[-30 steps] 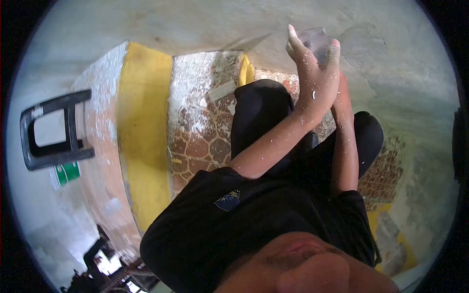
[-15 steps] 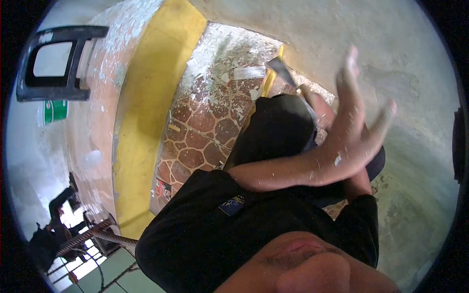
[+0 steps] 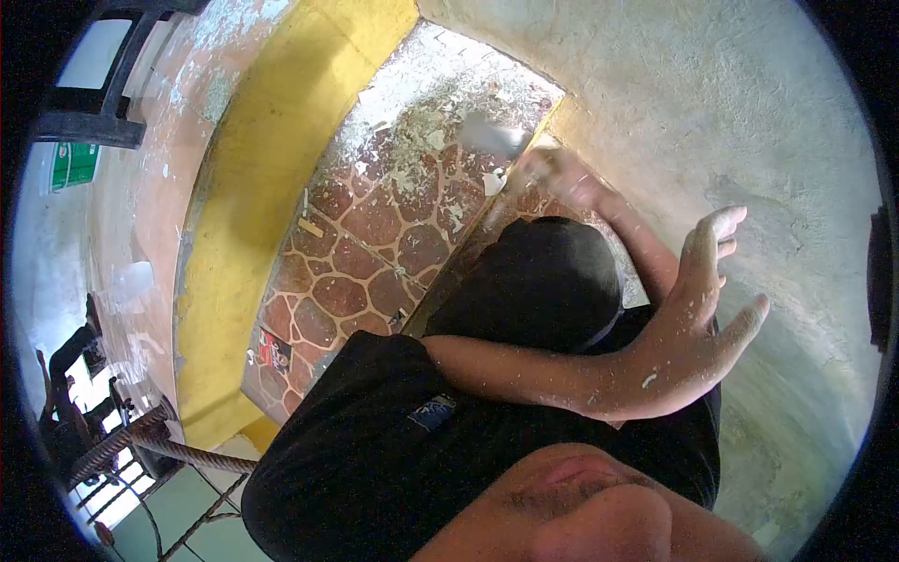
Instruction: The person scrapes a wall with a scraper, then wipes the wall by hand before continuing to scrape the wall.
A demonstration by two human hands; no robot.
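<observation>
My right hand (image 3: 569,178), blurred by motion, grips a scraper (image 3: 496,139) with a wide metal blade. The blade is over the brown stone-patterned tiles (image 3: 342,304), beside the yellow-edged step (image 3: 552,114). Pale paint flakes (image 3: 426,140) lie thickly around it. My left arm crosses in front of my body. At its end, my left hand (image 3: 688,342) is raised with fingers and thumb spread, holding nothing. White flecks stick to its skin, and it overlaps the wall (image 3: 796,225) in this view. My dark-clothed knee (image 3: 534,281) lies between the two hands.
A yellow band (image 3: 243,206) borders the tiles on the left. Beyond it are a black plastic chair (image 3: 117,84), a green-labelled container (image 3: 75,166) and a twisted metal railing (image 3: 154,436). A red and black wrapper (image 3: 274,351) lies on the tiles.
The scraper in my right hand has swung left over the flake-covered tiles. My left hand sits lower in view, fingers still spread. The whole view has shifted somewhat.
</observation>
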